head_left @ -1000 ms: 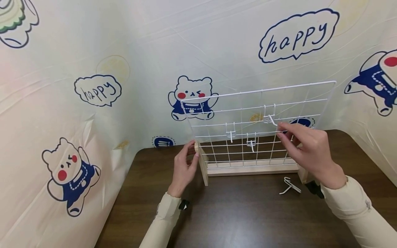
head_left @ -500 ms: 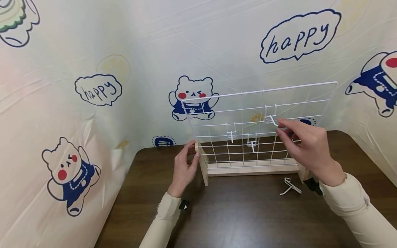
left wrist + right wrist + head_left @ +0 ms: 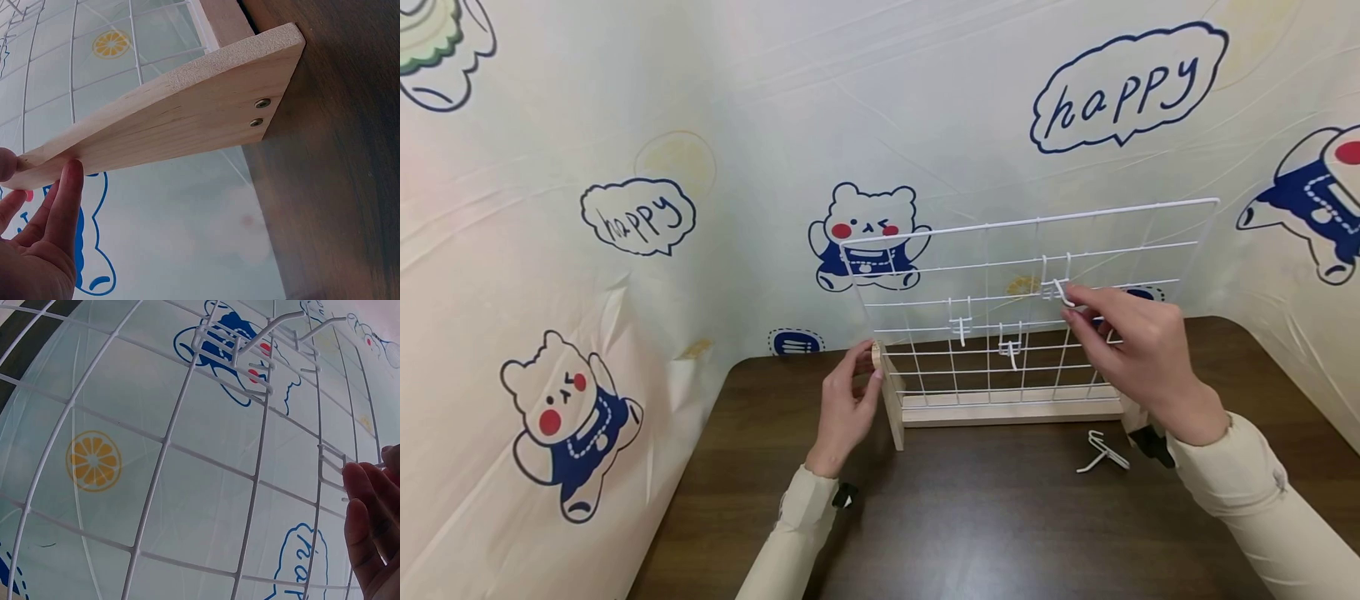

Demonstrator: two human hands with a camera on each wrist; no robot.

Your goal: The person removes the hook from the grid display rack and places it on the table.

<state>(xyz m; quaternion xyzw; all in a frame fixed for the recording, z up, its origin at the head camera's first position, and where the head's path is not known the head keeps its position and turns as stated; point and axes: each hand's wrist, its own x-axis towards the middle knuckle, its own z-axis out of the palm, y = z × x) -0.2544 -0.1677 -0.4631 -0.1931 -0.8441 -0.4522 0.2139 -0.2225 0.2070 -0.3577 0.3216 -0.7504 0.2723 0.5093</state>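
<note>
The small white wire hook (image 3: pixel 1058 291) hangs on the upper right part of the wire grid panel (image 3: pixel 985 250), which stands upright in a wooden base (image 3: pixel 1011 408) near the back edge of the tabletop (image 3: pixel 970 517).

The right hand (image 3: pixel 1138 354) has its grip pinched on the hook's outer prong, thumb and forefinger together on the wire. The left hand (image 3: pixel 844 404) rests against the top of the base's left wooden foot (image 3: pixel 187 119); thumb and fingers bear on the wood, bracing it.

Judgement: the hook is light, stiff and thin, with a smooth coating that may slip. It is best taken at the prong, close to the bend. The panel looks springy and top-heavy, so it wants steadying at the foot.

Two more hooks (image 3: pixel 958 321) hang lower left on the panel. A loose hook (image 3: pixel 1101 452) lies on the tabletop in front of the base's right end.
</note>
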